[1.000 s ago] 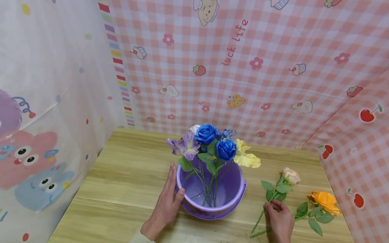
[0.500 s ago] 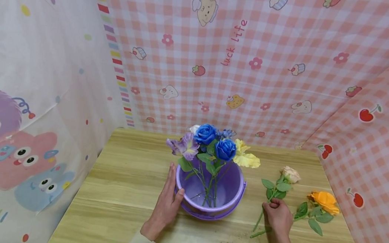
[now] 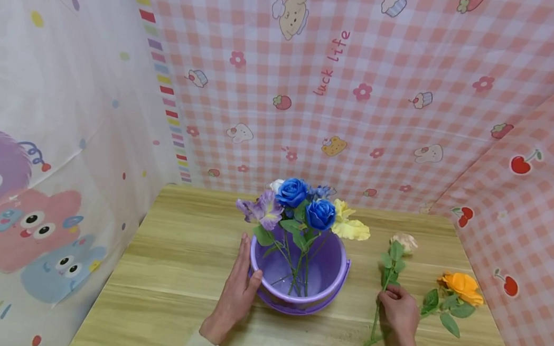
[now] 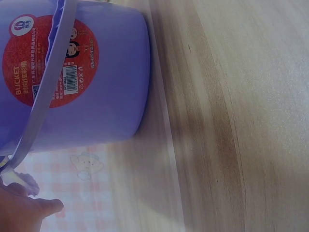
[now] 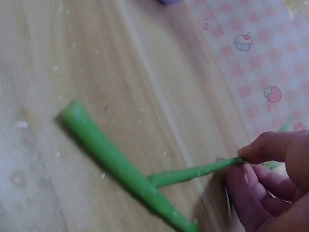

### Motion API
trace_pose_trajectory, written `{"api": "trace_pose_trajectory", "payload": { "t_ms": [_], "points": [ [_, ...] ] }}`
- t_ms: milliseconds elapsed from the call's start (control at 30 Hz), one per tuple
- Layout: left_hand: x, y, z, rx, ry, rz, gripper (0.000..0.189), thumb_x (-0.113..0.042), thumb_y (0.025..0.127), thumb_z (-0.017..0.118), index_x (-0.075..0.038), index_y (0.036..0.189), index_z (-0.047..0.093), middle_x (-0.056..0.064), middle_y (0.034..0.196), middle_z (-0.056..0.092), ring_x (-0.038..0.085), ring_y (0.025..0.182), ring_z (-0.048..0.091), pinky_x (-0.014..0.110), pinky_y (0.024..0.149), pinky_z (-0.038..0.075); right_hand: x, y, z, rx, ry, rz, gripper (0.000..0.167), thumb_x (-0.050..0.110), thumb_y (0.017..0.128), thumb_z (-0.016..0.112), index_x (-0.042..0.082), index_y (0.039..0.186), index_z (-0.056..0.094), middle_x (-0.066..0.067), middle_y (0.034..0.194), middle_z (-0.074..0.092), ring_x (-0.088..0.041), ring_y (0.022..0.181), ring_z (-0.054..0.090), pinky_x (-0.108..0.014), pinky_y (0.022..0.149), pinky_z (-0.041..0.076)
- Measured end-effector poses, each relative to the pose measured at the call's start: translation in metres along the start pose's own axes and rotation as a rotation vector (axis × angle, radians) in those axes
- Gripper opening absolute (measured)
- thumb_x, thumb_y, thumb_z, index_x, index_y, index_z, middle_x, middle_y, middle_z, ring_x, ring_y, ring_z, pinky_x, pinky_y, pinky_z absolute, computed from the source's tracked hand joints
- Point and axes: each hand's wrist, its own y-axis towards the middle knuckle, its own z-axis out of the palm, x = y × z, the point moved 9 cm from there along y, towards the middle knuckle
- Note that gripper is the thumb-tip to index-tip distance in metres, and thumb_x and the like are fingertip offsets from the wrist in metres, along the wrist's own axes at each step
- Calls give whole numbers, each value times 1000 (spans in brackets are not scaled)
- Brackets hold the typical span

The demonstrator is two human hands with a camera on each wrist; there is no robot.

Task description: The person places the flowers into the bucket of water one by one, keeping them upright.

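My left hand rests with straight fingers along the left side of a purple bucket. In the left wrist view the bucket's wall carries a round red label. Inside it stand artificial flowers: blue roses, a purple flower and a yellow flower. My right hand pinches the green stem of a pale pink rose between thumb and fingers. In the right wrist view that thin stem meets a thicker green stem lying on the table.
An orange rose lies to the right of my right hand on the wooden table. Behind the table hangs a pink checked cloth. A white printed cloth covers the left side. Small crumbs dot the tabletop near the stems.
The pale pink rose has turned in my right hand: its bloom has swung left and its stem end has moved nearer the front. My left hand and the bucket stay in place.
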Motion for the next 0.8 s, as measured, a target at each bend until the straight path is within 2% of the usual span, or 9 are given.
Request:
{"api": "trace_pose_trajectory", "payload": {
  "t_ms": [133, 233, 400, 533, 700, 800],
  "points": [
    [0, 0, 0, -3, -2, 0, 72, -28, 108, 47, -7, 167, 11, 16, 172, 12, 29, 158, 14, 22, 125, 8, -1, -1, 2, 20, 118, 23, 35, 11, 87, 75, -9, 117, 72, -12, 92, 77, -7, 74, 64, -17, 66, 49],
    [1, 0, 0, -2, -4, -1, 72, -27, 108, 48, -8, 167, 11, 12, 173, 10, 29, 158, 14, 22, 125, 8, -2, -2, 8, 59, 252, 46, 37, 4, 90, 74, -14, 122, 67, -8, 86, 77, 3, 67, 62, -12, 60, 53],
    [1, 0, -1, -10, -2, 14, 72, -26, 107, 49, -7, 167, 12, 11, 173, 10, 29, 157, 15, 22, 125, 9, -5, -4, 16, 111, 437, 97, 41, -6, 93, 66, -19, 131, 58, 1, 83, 74, 2, 66, 66, -16, 62, 60],
    [1, 0, -1, -9, -3, 13, 72, -26, 107, 49, -7, 167, 12, 13, 173, 10, 28, 157, 14, 23, 125, 9, -5, -5, 19, 131, 503, 114, 45, -8, 95, 63, -19, 137, 52, 6, 82, 73, 2, 68, 68, -16, 64, 60],
    [1, -1, -1, -4, 8, 1, 73, -26, 107, 49, -8, 167, 11, 11, 173, 10, 28, 157, 14, 32, 127, 13, -3, -7, 19, 150, 571, 127, 49, -9, 96, 62, -19, 142, 47, 10, 81, 71, 0, 71, 70, -17, 67, 61],
    [1, -1, -1, 0, 13, -7, 73, -25, 107, 49, -9, 167, 11, 10, 174, 9, 29, 157, 14, 33, 126, 13, 1, -9, 17, 152, 611, 133, 51, -8, 96, 64, -18, 144, 46, 13, 81, 69, 0, 73, 69, -17, 70, 61]
  ]
}}
